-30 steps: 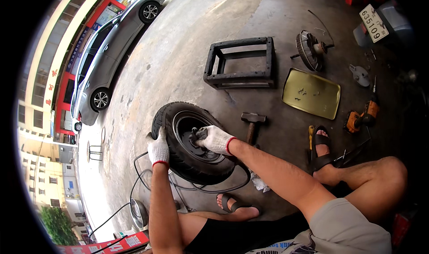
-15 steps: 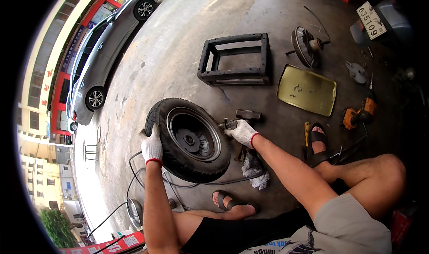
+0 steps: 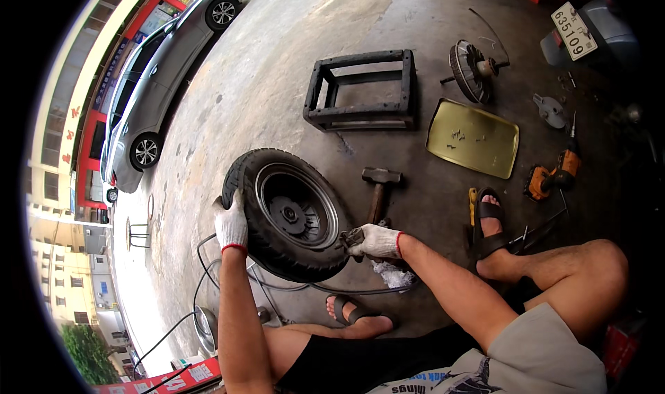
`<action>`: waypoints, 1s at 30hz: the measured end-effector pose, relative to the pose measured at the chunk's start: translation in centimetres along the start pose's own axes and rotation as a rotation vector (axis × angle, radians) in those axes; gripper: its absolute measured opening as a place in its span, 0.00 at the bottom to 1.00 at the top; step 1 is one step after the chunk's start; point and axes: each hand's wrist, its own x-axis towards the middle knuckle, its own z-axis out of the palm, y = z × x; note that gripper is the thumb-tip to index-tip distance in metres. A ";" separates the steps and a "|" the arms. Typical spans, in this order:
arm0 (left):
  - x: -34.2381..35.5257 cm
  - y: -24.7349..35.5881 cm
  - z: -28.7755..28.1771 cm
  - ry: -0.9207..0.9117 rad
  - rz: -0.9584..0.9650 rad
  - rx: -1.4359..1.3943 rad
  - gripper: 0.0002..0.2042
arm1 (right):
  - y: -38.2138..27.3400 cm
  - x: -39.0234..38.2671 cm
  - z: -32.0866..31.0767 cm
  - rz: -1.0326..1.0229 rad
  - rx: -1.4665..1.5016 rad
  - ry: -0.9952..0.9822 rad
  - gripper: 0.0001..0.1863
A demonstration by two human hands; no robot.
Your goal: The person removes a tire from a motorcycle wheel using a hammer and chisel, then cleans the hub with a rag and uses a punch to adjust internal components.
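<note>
— Gloved hands, what is held by each?
— By the left hand (image 3: 231, 226), closed over the tread, a small scooter wheel (image 3: 287, 214) is steadied on edge on the concrete floor (image 3: 277, 82), close in front of the knees. The right hand (image 3: 377, 241) is curled round a small dark tool at the tyre's right side; what kind cannot be told.
— How would the wheel handle?
— Judged fairly heavy: stiff rubber, rigid metal rim, likely to roll. The tread top is best gripped.
— And around it?
— A parked car (image 3: 152, 82) far left; then a hammer (image 3: 377, 186), a black frame (image 3: 364, 89), a brass-coloured tray (image 3: 473, 139) and an orange drill (image 3: 551, 176) are laid about to the right.
</note>
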 end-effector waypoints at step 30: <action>-1.7 0.8 0.0 -0.003 0.047 -0.059 0.38 | 0.3 2.1 0.4 -0.314 0.290 0.554 0.12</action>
